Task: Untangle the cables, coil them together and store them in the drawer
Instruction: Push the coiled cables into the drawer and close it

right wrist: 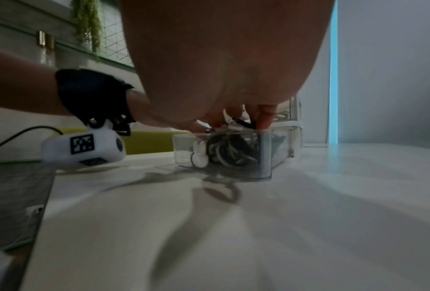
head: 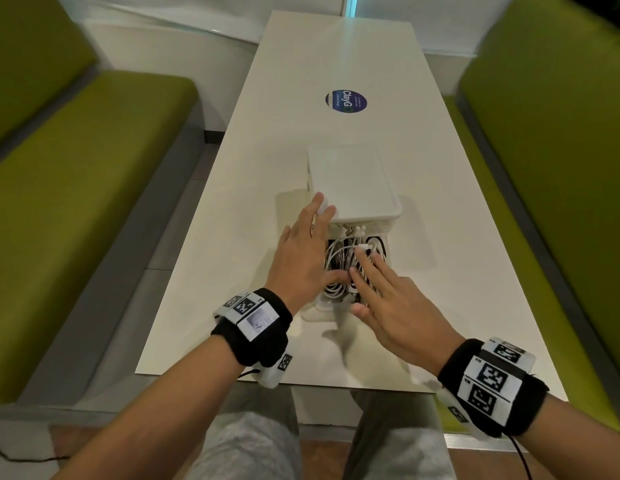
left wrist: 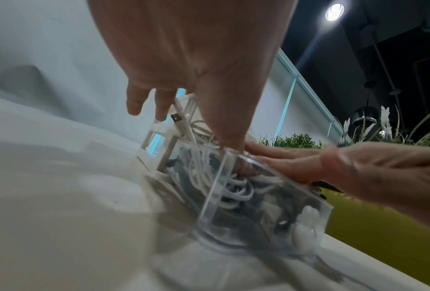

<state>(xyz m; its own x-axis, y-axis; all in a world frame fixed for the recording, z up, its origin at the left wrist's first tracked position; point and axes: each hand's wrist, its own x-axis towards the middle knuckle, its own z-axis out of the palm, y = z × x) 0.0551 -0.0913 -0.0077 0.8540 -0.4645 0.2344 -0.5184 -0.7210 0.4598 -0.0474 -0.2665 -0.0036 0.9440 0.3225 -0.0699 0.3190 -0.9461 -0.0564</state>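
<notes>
Our right hand (head: 391,306) nearest, fingers straight on the coiled cables (head: 343,268), our left hand (head: 303,251) flat beside it, thumb on the coils, cables inside the pulled-out clear drawer (left wrist: 271,208), white organiser box (head: 353,181) beyond, on the table (head: 336,64).

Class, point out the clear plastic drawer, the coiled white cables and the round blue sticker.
clear plastic drawer (left wrist: 266,212), left wrist view, front wall.
coiled white cables (head: 339,252), head view, top loop.
round blue sticker (head: 346,101), head view, centre.
</notes>
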